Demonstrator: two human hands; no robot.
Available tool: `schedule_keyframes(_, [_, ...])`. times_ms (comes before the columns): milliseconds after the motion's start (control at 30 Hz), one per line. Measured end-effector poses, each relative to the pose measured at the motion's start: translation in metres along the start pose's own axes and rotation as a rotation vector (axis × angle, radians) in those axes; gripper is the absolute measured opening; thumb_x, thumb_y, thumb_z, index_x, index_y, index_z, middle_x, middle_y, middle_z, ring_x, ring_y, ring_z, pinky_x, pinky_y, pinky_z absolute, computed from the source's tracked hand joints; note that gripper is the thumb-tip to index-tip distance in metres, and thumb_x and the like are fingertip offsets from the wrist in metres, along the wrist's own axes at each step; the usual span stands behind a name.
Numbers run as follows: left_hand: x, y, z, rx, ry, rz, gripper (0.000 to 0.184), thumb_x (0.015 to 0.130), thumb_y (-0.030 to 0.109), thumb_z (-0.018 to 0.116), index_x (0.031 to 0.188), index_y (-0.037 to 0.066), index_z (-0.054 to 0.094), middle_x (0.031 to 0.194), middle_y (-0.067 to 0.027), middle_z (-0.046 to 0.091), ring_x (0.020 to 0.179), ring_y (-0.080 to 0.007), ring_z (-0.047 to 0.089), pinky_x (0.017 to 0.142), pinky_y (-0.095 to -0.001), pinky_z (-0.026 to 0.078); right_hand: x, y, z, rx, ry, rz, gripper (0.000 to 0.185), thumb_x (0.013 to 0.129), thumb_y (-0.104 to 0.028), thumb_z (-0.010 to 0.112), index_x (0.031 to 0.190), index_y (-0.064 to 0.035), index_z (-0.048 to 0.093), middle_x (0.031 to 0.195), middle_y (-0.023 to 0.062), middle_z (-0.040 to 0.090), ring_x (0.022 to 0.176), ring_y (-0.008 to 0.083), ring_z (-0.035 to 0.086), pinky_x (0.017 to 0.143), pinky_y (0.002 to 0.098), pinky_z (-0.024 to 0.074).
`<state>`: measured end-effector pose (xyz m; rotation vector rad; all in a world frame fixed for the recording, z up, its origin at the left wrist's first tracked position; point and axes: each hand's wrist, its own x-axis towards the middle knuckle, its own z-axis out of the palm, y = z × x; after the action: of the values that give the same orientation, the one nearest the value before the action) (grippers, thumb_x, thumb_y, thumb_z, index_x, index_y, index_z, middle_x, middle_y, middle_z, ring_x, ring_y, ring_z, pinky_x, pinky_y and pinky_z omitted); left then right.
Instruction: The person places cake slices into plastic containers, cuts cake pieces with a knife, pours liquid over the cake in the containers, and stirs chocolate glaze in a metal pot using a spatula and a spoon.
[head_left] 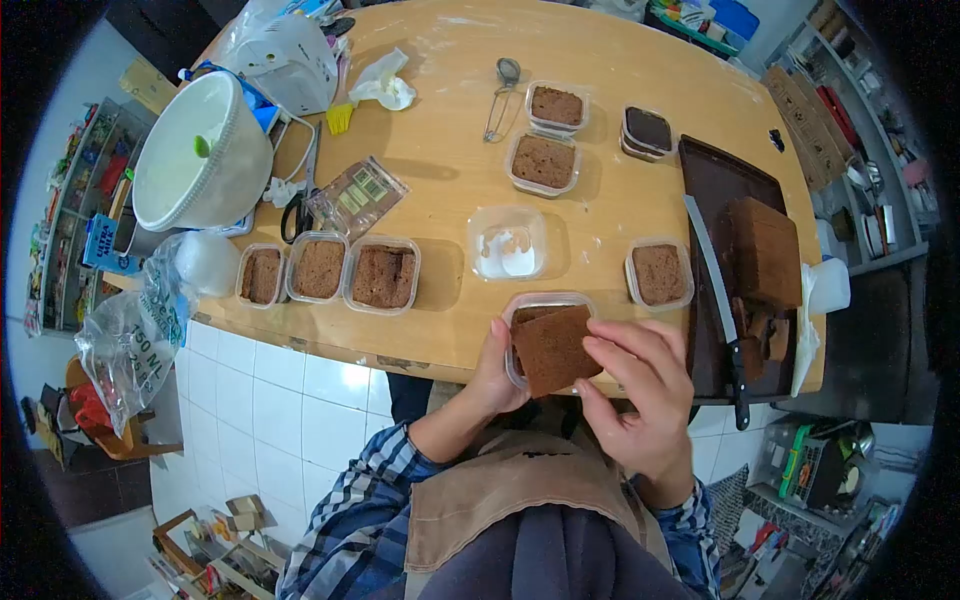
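Near the table's front edge, my left hand is closed round the side of a clear plastic tub that has brown cake inside. A square slice of chocolate cake lies tilted over the tub's opening, hiding much of what is in it. My right hand pinches the slice at its right edge, thumb below and fingers above. Just beyond stands another clear tub with white cream on its bottom. To the right is a cake-topped tub.
A dark baking tray on the right bears a cake block and a long knife. Several filled tubs stand at left and back. Scissors, a small strainer and a white mixing bowl lie farther off.
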<state>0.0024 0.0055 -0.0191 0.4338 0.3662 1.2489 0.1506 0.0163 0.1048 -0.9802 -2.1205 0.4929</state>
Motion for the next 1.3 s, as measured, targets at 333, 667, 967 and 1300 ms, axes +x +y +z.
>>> schedule_keyframes(333, [0.001,0.010,-0.006,-0.076,-0.083,-0.214,0.081,0.085,0.072,0.023,0.134,0.009,0.035,0.129,-0.0140,0.047,0.116,-0.0251,0.052,0.092,-0.0411,0.049,-0.004,0.020,0.008,0.036,-0.143,-0.031,0.046,0.061,-0.016,0.078,0.103,-0.0069,0.063,0.118,0.0100,0.056,0.105,0.0317,0.049,0.090,0.0411,0.0395])
schedule_keyframes(667, [0.006,0.008,0.003,0.021,-0.059,-0.160,0.069,0.088,0.065,0.031,0.128,0.009,0.038,0.122,-0.0108,0.049,0.112,-0.0209,0.053,0.091,-0.0381,0.048,-0.002,0.017,0.011,-0.010,-0.080,0.045,0.058,0.052,-0.021,0.083,0.104,-0.0037,0.063,0.107,0.0123,0.054,0.100,0.0311,0.048,0.087,0.0408,0.0393])
schedule_keyframes(967, [0.004,0.009,0.003,-0.005,-0.116,-0.091,0.074,0.083,0.065,0.047,0.127,0.007,0.037,0.121,-0.0118,0.049,0.112,-0.0201,0.052,0.094,-0.0367,0.045,-0.008,0.026,0.020,-0.007,-0.048,0.012,0.047,0.061,-0.026,0.079,0.101,-0.0072,0.063,0.107,0.0109,0.053,0.099,0.0306,0.045,0.088,0.0431,0.0339])
schedule_keyframes(1300, [0.009,0.017,0.008,-0.041,-0.080,-0.155,0.059,0.076,0.029,0.061,0.124,0.003,0.038,0.118,-0.0134,0.049,0.109,-0.0227,0.053,0.093,-0.0376,0.045,-0.004,0.022,0.014,0.005,-0.118,0.046,0.049,0.060,-0.024,0.079,0.102,-0.0062,0.062,0.106,0.0094,0.053,0.100,0.0301,0.045,0.088,0.0439,0.0341])
